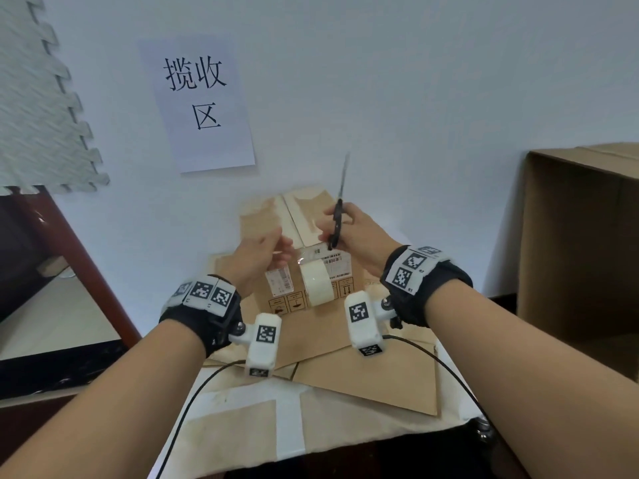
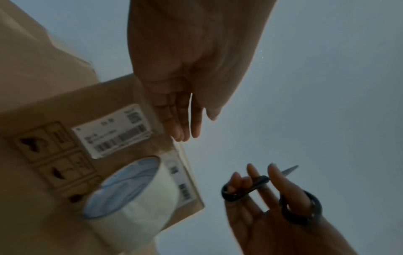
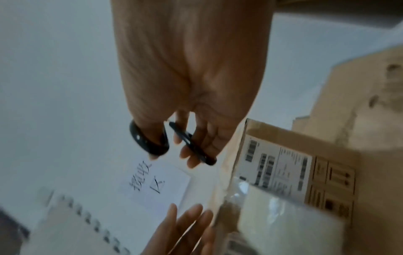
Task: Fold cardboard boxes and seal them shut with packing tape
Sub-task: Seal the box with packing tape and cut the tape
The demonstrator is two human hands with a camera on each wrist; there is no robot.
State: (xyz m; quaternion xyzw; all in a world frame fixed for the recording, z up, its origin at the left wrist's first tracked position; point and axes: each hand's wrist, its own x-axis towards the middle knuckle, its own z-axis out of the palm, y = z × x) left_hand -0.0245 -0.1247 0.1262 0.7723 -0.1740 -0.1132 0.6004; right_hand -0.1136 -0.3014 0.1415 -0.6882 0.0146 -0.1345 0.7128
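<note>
A small brown cardboard box (image 1: 280, 284) with white labels stands in the middle of the table, its top flaps (image 1: 304, 216) folded over. A roll of clear packing tape (image 1: 318, 283) hangs against its front face; a strip runs up to the top edge. My left hand (image 1: 281, 245) hovers at the box's top left corner, fingers straight and holding nothing. My right hand (image 1: 340, 229) grips black scissors (image 1: 337, 223) above the box top, thumb and fingers through the handles, blades closed and pointing up. The left wrist view shows the box (image 2: 65, 103), the tape roll (image 2: 130, 195) and the scissors (image 2: 257, 182).
Flattened cardboard sheets (image 1: 366, 375) lie under the box and reach the table's front edge. A large open cardboard box (image 1: 581, 243) stands at the right. On the wall behind hang a paper sign (image 1: 200, 102) and a foam mat (image 1: 41, 115). Dark wooden furniture (image 1: 69, 243) is at the left.
</note>
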